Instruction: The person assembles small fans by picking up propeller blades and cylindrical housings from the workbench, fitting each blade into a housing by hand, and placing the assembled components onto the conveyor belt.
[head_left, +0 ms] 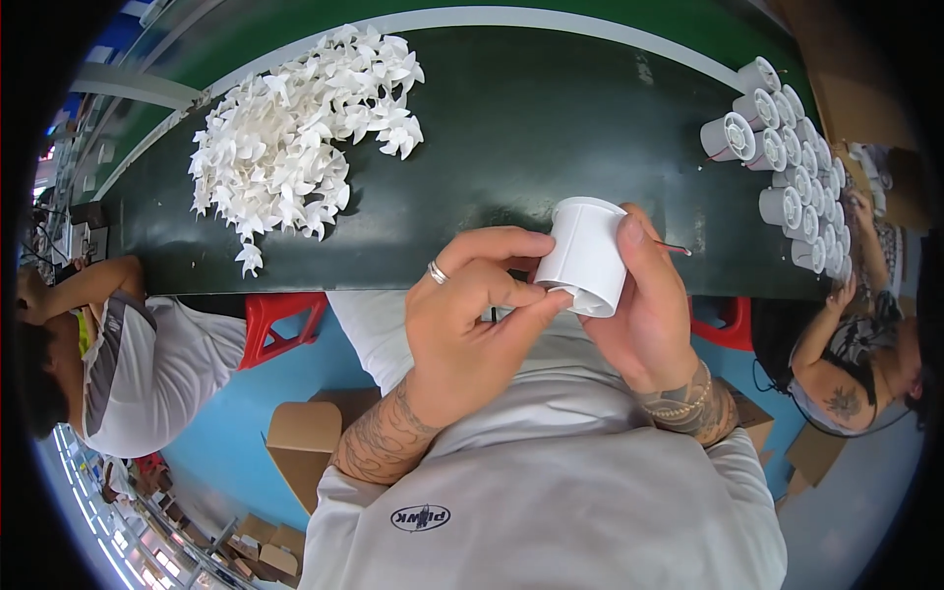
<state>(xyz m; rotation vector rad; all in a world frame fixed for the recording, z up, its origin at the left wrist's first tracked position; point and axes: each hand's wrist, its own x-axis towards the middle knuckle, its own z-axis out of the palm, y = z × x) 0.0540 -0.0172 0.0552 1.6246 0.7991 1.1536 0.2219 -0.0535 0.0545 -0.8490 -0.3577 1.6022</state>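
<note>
Just over the near edge of the table, a white plastic cylindrical housing [587, 246] is held tilted, its open end toward me. My right hand [651, 320] wraps around its right side, thumb along the wall. A short red wire [676, 249] sticks out beyond that thumb. My left hand [474, 310], with a ring on one finger, pinches at the open end, where part of a white bladed piece [588, 303], apparently a fan impeller, shows inside the rim. Its hub and most of its blades are hidden by fingers and the wall.
On the dark green table [531, 118], a large heap of white impellers [295, 128] lies at left. Rows of similar white housings [787, 187] stand at right. Co-workers sit on both sides, near red stools [280, 324]. Cardboard boxes [305, 438] stand on the blue floor.
</note>
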